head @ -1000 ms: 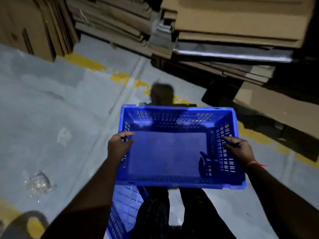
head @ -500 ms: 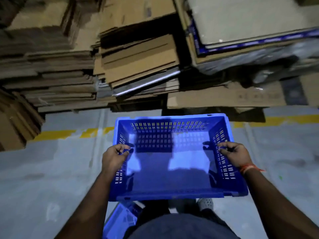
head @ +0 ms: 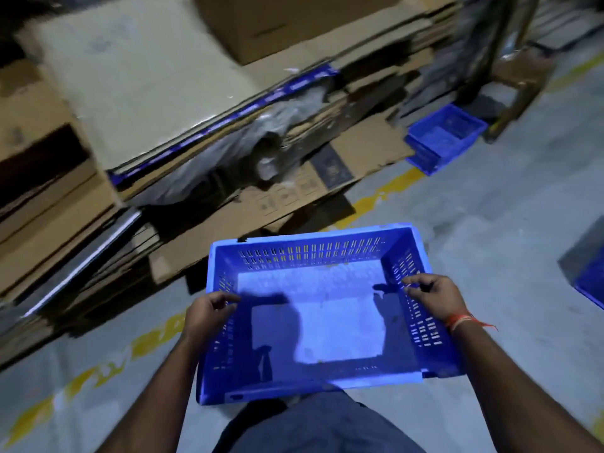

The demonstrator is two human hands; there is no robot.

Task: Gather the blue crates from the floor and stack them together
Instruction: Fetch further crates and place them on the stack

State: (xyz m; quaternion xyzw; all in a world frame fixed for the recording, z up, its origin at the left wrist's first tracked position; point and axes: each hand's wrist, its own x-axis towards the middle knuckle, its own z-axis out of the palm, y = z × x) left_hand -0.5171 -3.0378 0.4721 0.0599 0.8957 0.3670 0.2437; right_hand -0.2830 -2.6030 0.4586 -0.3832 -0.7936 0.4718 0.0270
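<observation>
Two blue crates [head: 445, 138] stacked on grey floor [head: 490, 223] (yellow-lined [head: 382, 197]) — beside flattened cardboard [head: 163, 103].

Both forearms are bare, no sleeves reaching into view; the left hand [head: 209, 313] wears nothing at the wrist. The right hand [head: 436, 297] has an orange-red thread band [head: 459, 320] tied round its wrist, loose ends trailing right; grey-blue clothing [head: 323, 426] covers the body at the near edge.
</observation>
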